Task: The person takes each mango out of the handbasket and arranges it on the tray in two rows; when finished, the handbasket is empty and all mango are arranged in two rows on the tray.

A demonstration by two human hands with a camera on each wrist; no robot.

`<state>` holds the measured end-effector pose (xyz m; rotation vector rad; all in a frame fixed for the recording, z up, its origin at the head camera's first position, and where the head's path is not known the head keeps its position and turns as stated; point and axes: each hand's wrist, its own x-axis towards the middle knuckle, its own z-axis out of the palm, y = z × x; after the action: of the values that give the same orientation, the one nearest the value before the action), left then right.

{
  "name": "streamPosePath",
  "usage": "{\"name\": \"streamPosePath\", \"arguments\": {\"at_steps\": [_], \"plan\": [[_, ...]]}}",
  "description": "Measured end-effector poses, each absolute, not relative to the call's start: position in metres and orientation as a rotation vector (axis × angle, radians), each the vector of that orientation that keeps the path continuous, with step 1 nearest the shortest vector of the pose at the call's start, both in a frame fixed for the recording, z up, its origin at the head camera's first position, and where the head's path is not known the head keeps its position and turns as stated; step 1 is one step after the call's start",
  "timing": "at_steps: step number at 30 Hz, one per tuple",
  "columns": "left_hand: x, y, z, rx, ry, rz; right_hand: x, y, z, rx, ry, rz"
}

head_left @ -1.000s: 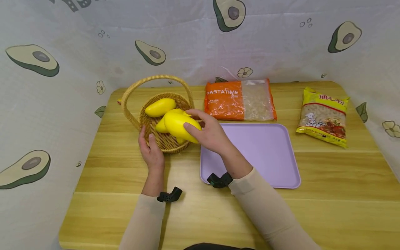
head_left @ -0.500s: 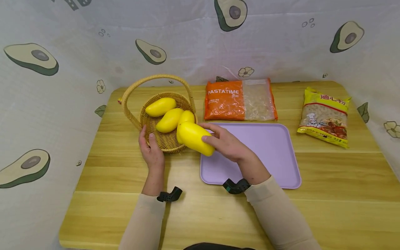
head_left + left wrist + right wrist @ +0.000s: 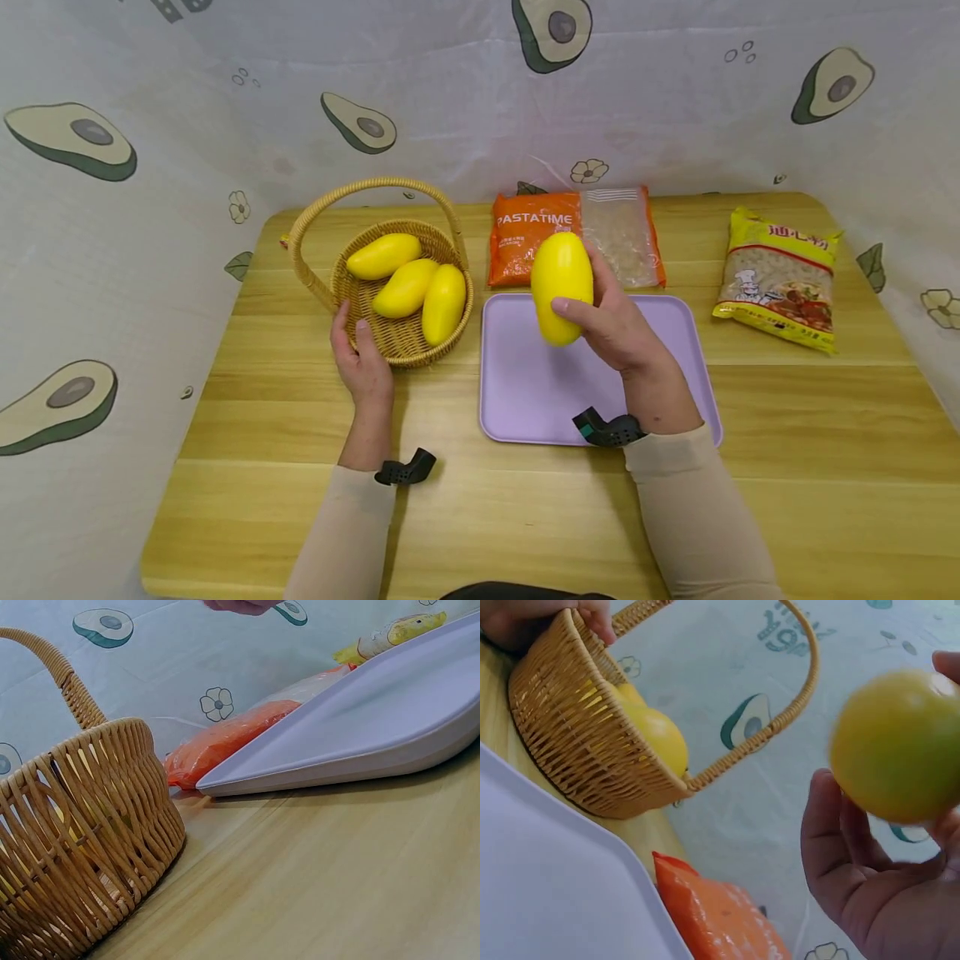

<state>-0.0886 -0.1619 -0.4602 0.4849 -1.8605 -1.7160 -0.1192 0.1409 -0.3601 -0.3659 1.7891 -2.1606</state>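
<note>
A yellow mango [image 3: 561, 287] is held up by my right hand [image 3: 626, 333], above the lilac tray [image 3: 525, 400]. Its thumb lies across the near side, and in the right wrist view the fingers bend behind the mango [image 3: 900, 746]. My left hand [image 3: 365, 371] grips the near left rim of the wicker basket [image 3: 401, 350], thumb over the edge. Inside the basket lie three more mangoes, one at the back [image 3: 385, 256], one in the middle [image 3: 406, 288] and one on the right [image 3: 444, 305]. The left wrist view shows the basket wall [image 3: 97, 825] but not the left fingers.
Behind the tray lies an orange pasta bag [image 3: 536, 237] with a see-through half. A yellow macaroni bag [image 3: 777, 279] rests farther right. The basket's tall handle [image 3: 375, 185] arches over it. A curtain printed with avocados [image 3: 450, 108] hangs behind the wooden table [image 3: 480, 525].
My right hand has lifted the mango out of the basket and carried it right, over the tray, turning it upright. The left hand has stayed at the basket.
</note>
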Motion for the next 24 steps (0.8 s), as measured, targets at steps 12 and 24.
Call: {"name": "streamPosePath", "arguments": {"at_steps": [12,24], "plan": [[-0.087,-0.164,-0.46,0.486,-1.827,-1.752,-0.126,0.11,-0.38,-0.21,2.11,-2.105],[-0.087,-0.163,-0.46,0.476,-1.844,-1.757,-0.126,0.098,-0.391,-0.196,1.834,-2.189]]}}
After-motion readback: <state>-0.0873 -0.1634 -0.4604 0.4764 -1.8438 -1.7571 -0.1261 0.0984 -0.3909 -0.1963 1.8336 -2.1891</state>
